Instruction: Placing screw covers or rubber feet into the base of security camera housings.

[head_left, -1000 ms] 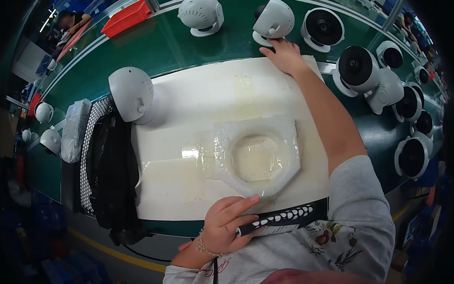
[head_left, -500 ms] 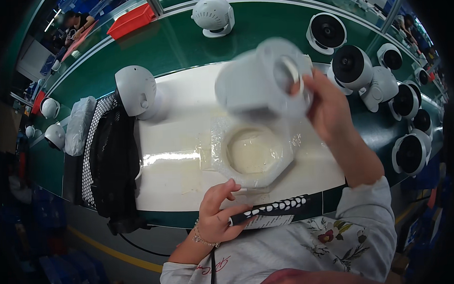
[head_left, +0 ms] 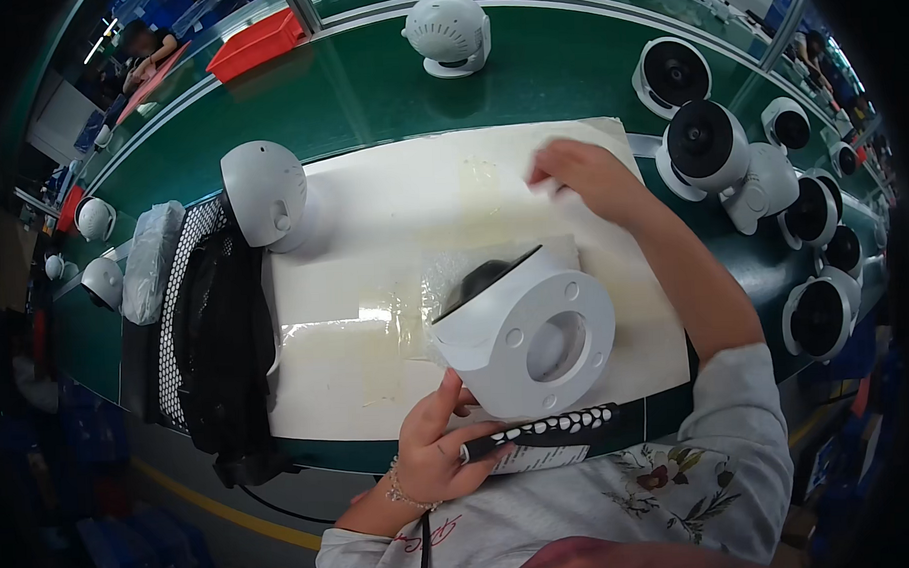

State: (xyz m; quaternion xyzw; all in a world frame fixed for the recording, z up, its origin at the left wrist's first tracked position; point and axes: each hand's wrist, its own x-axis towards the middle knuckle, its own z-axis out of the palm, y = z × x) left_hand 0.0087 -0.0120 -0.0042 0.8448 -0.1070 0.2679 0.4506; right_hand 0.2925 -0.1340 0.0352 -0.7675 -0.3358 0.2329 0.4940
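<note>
A white device [head_left: 536,336] with a round base and a black face sits tilted, its base turned toward me, where the bubble-wrapped ring lay; the device hides most of that ring. Below it, my left hand [head_left: 440,440] is closed around a black, white-spotted handle-shaped tool [head_left: 549,422], thumb and forefinger up near the device's lower left edge. My right hand [head_left: 581,179] hovers empty over the far right of the white mat [head_left: 347,358], its fingers loosely bent and apart, their tips slightly blurred. A strip of bubble wrap [head_left: 444,279] shows left of the device.
Several white devices with black faces [head_left: 705,145] crowd the right side. Another white device [head_left: 263,194] stands at the mat's left, beside a black mesh-covered object [head_left: 206,323] and a plastic-wrapped packet [head_left: 153,262]. One more [head_left: 448,34] and a red bin [head_left: 256,46] are at the back.
My right hand has set the white device down on the wrapped ring, let go and moved up and away. My left hand has barely moved and still holds the spotted tool.
</note>
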